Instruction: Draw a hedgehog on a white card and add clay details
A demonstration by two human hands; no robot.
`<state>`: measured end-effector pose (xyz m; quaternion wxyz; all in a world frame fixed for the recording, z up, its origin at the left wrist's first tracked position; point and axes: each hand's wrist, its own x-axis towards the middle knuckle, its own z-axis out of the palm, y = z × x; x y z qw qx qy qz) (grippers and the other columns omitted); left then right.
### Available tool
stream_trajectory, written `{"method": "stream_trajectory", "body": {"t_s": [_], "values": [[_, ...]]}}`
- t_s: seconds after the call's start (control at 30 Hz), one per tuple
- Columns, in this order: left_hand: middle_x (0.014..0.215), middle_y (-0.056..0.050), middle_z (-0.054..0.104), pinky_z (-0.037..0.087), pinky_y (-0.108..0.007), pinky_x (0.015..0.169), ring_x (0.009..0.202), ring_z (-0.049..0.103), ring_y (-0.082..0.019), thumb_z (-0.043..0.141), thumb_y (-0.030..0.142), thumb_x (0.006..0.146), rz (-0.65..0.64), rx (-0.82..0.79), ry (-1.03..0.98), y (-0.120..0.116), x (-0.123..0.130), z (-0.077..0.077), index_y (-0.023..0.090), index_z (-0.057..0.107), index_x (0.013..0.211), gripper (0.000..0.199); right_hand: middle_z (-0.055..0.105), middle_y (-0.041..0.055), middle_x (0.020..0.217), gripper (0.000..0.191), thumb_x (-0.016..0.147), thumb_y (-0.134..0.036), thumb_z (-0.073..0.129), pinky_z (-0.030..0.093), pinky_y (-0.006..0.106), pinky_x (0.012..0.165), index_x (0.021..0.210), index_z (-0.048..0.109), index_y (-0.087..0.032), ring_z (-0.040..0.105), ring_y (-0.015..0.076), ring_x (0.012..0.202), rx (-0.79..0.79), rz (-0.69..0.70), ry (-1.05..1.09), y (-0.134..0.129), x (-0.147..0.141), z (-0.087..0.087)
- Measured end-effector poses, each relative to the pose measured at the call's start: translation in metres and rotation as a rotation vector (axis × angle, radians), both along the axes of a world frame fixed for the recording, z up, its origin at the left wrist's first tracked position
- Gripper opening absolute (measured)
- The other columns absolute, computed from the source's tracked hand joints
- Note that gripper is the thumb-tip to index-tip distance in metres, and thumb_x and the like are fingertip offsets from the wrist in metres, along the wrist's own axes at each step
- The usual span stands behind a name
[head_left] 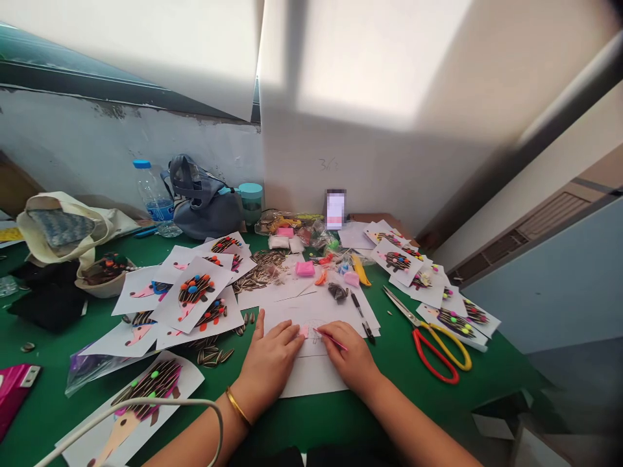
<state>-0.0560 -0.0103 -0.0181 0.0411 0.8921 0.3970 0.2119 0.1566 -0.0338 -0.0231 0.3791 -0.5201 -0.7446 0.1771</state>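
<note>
– Two hands seen. What's being gripped?
– A thin pink tool is pinched by fingers of the right hand, tip set at the outlined drawing on white paper.
– Left hand?
– Laid on the paper, fingers partly spread, next to the pink patch. Scissors are seen on the table, right of the pen.

The left hand lies flat on white paper, its fingertips beside a pink patch, probably modelling clay. The right hand pinches a slim pink tool over a drawn outline. Right of it on the green surface lie a black pen and red-and-yellow scissors. Striped sunflower seeds lie beyond the left hand; hedgehog pictures are heaped at left and right.
</note>
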Motion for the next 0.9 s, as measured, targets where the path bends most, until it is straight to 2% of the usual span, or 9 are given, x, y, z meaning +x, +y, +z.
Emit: {"method": "stream_trajectory", "body": {"t_s": [0.17, 0.33, 0.57, 0.77, 0.9], "values": [[0.116, -0.006, 0.070, 0.004, -0.064, 0.116, 0.113, 0.062, -0.024, 0.051, 0.013, 0.090, -0.001, 0.013, 0.010, 0.0003, 0.0000, 0.0005, 0.025, 0.061, 0.121, 0.035, 0.069, 0.0074, 0.098, 0.021, 0.095, -0.024, 0.047, 0.053, 0.037, 0.082, 0.105, 0.066, -0.023, 0.063, 0.0209, 0.094, -0.021, -0.040, 0.063, 0.0018, 0.0023, -0.0018], [0.117, -0.007, 0.069, 0.005, -0.063, 0.117, 0.118, 0.058, -0.025, 0.051, 0.012, 0.090, -0.021, 0.051, 0.053, -0.0016, 0.0009, -0.0022, 0.026, 0.060, 0.123, 0.038, 0.069, 0.0070, 0.096, 0.021, 0.094, -0.024, 0.048, 0.053, 0.036, 0.082, 0.103, 0.067, -0.023, 0.063, 0.0210, 0.092, -0.010, -0.048, 0.049, 0.0019, 0.0015, -0.0027], [0.115, -0.006, 0.069, 0.003, -0.064, 0.116, 0.114, 0.060, -0.024, 0.050, 0.012, 0.090, -0.004, 0.023, 0.034, -0.0014, 0.0027, 0.0018, 0.025, 0.058, 0.126, 0.039, 0.069, 0.0065, 0.096, 0.020, 0.094, -0.023, 0.048, 0.052, 0.036, 0.083, 0.102, 0.066, -0.023, 0.063, 0.0209, 0.092, -0.031, -0.054, 0.056, 0.0014, 0.0016, -0.0027], [0.113, -0.006, 0.069, 0.008, -0.064, 0.116, 0.114, 0.059, -0.026, 0.052, 0.012, 0.088, 0.015, 0.026, 0.075, -0.0028, 0.0059, 0.0033, 0.029, 0.061, 0.120, 0.037, 0.069, 0.0061, 0.095, 0.020, 0.093, -0.023, 0.048, 0.053, 0.036, 0.081, 0.102, 0.066, -0.023, 0.063, 0.0206, 0.091, -0.022, -0.052, 0.060, 0.0018, 0.0015, -0.0015], [0.111, -0.006, 0.070, 0.011, -0.062, 0.116, 0.112, 0.061, -0.025, 0.053, 0.010, 0.087, -0.004, 0.035, 0.034, -0.0003, 0.0040, 0.0026, 0.028, 0.059, 0.124, 0.042, 0.069, 0.0064, 0.094, 0.020, 0.093, -0.023, 0.048, 0.053, 0.036, 0.081, 0.101, 0.066, -0.023, 0.063, 0.0208, 0.091, -0.009, -0.055, 0.055, 0.0020, 0.0019, -0.0013]]}}
